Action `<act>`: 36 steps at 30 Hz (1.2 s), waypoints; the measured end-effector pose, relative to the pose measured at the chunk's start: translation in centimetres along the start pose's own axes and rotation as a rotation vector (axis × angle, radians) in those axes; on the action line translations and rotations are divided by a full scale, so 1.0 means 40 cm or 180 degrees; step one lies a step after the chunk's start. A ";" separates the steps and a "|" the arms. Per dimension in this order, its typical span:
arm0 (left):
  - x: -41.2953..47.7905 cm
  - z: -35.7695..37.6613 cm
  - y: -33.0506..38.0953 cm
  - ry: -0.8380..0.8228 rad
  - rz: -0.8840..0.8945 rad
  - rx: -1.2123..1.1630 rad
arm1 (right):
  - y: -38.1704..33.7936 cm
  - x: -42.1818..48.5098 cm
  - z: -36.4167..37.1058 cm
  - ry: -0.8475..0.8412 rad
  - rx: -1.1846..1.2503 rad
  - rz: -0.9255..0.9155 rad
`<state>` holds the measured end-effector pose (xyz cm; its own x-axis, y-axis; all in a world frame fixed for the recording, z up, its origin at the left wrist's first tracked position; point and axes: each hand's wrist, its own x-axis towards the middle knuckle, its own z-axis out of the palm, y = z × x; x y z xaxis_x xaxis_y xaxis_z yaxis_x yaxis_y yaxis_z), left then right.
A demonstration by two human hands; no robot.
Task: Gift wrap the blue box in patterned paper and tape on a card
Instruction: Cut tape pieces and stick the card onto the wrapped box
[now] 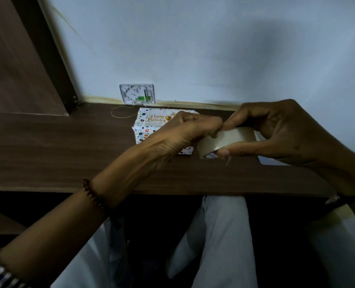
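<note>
From above, the box, covered in white patterned paper, lies on the dark wooden tabletop close to the wall, partly hidden behind the left hand. A "Happy Birthday" card rests on its top. The right hand grips a roll of tape between thumb and fingers, just right of the box. The left hand's fingertips pinch at the roll's edge, so both hands meet on it. A thin yellow cord loops on the tabletop behind the box.
</note>
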<state>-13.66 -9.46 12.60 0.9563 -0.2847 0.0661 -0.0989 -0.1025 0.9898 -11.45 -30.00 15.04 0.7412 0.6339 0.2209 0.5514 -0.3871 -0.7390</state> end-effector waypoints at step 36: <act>-0.009 -0.025 -0.036 -0.0615 0.0250 -0.0865 | -0.012 -0.012 -0.014 0.0137 0.0460 -0.0383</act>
<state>-13.58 -8.27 11.27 0.8764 -0.4595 0.1440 -0.0685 0.1772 0.9818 -11.87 -30.50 15.66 0.6907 0.6394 0.3379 0.5785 -0.2081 -0.7887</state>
